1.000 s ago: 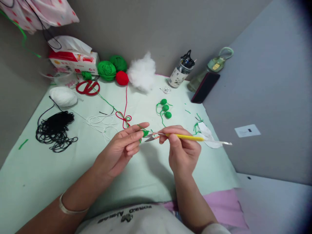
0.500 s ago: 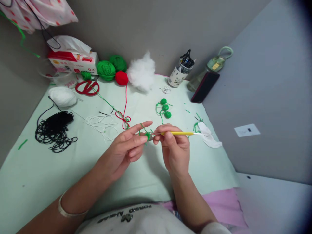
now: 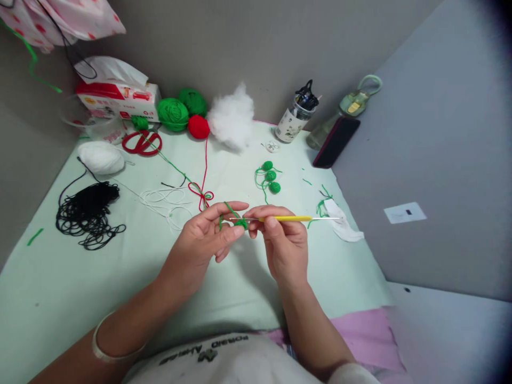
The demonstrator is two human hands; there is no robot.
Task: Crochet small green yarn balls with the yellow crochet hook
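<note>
My left hand (image 3: 206, 234) pinches a small green crochet piece (image 3: 241, 223) between thumb and fingers, with green yarn running over its raised index finger. In my right hand (image 3: 286, 234) is a crochet hook (image 3: 290, 218) with a yellow grip, held level like a pencil. Its metal tip reaches left across the green piece, close to the left fingertips. Beyond my hands lie several small green crocheted balls (image 3: 271, 175) with loose yarn tails. Green yarn trails from a small green bundle (image 3: 140, 123) at the back left toward my left hand.
At the back stand a tissue box (image 3: 120, 98), green yarn balls (image 3: 173, 114), a red yarn ball (image 3: 199, 127), white stuffing (image 3: 232, 118), a jar (image 3: 294, 120) and a phone (image 3: 336, 141) against a bottle (image 3: 354, 101). Red-handled scissors (image 3: 142, 143), white yarn (image 3: 102, 157) and black cord (image 3: 90, 213) lie left.
The hook has moved left, so its tip now extends past the green piece. My left index finger has bent, and the yarn over it stands out more.
</note>
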